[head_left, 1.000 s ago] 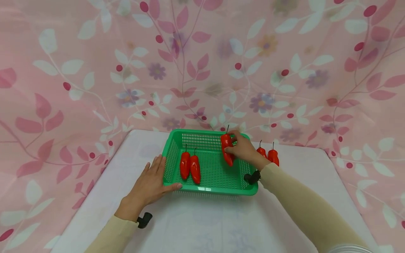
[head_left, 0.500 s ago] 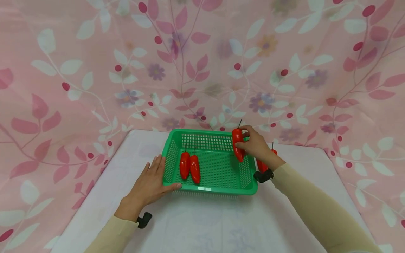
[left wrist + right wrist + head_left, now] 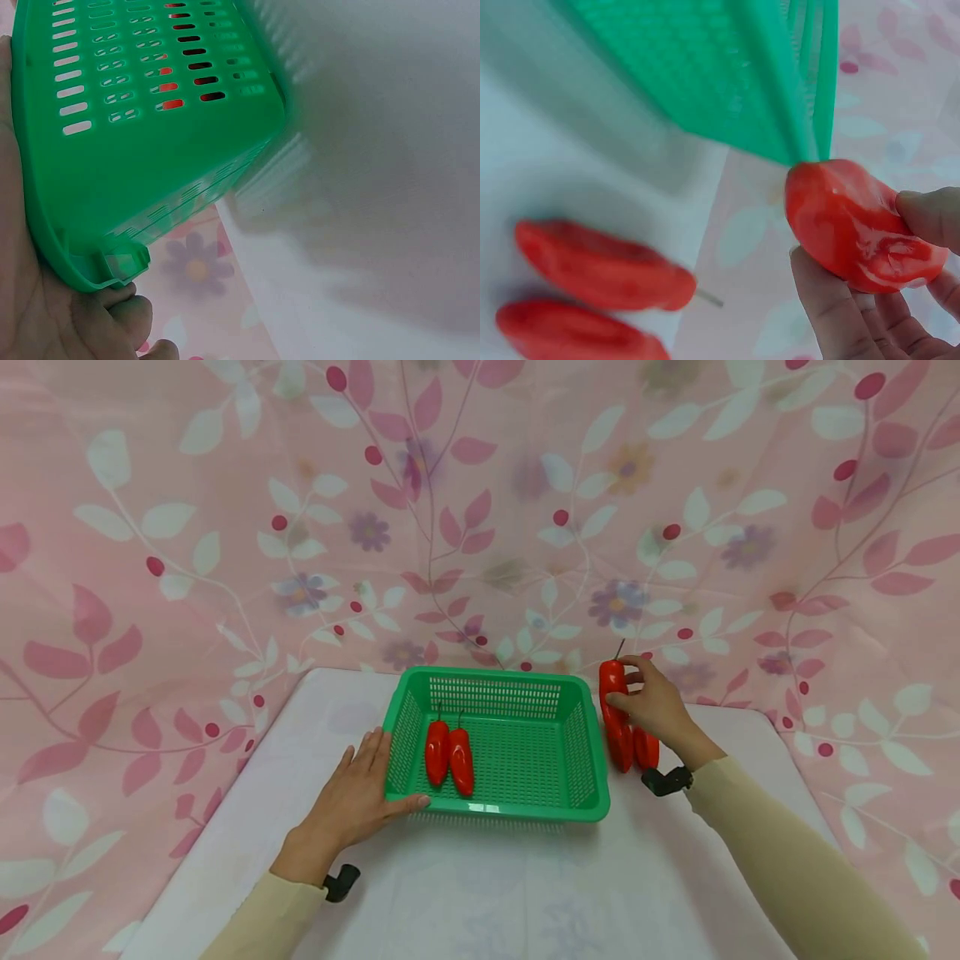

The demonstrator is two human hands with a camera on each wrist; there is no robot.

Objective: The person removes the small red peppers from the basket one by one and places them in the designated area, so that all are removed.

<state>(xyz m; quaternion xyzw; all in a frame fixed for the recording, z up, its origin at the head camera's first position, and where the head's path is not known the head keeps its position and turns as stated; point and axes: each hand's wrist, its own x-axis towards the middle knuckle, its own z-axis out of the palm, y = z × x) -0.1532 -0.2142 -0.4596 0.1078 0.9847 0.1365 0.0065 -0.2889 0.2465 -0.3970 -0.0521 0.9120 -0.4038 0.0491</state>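
Note:
My right hand (image 3: pixel 660 703) pinches a glossy red pepper (image 3: pixel 611 680) with a thin dark stem, held up past the right end of the green plastic basket (image 3: pixel 540 814). In the right wrist view, thumb and fingers grip this pepper (image 3: pixel 847 221) near the basket's corner. Below it on the table lie two more red peppers, one (image 3: pixel 621 750) partly covered by the held one and the other (image 3: pixel 647 752) partly behind the hand. My left hand (image 3: pixel 348 797) rests on the basket's left rim, fingers straight, thumb along the front edge. Inside the basket lie two red peppers (image 3: pixel 437 753), side by side.
The basket stands on a table with a white cloth (image 3: pixel 480 885). Behind the table hangs a pink flowered cloth (image 3: pixel 480 527). Slotted basket walls (image 3: pixel 112 172) fill much of the left wrist view.
My right hand has carried the pepper from inside the basket rightward, over the rim, to above the two peppers on the table. The left hand and basket have stayed put.

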